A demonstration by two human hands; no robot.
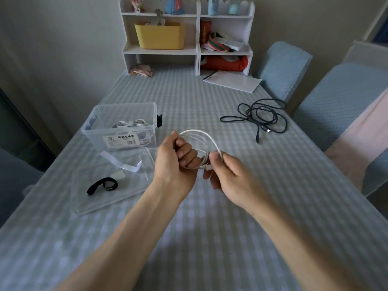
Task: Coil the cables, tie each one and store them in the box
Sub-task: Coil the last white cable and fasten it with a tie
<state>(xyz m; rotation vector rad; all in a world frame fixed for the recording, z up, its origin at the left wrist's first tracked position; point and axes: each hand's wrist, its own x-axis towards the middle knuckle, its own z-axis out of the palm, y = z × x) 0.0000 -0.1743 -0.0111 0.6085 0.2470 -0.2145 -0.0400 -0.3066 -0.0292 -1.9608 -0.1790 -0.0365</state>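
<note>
Both hands grip the white cable [206,138] coil: left hand [175,162] fingers curled round it, right hand [225,175] pinching its end; black strap [102,185] lies left, nearer the left hand.

Two loose cables, white [201,139] and black [260,116], perhaps more in one box [98,131], one strap [102,185].

table [210,238], checked cloth | box [94,131] | lid [84,206] | black cable [260,116] | papers [233,80] | shelf [189,51]
</note>
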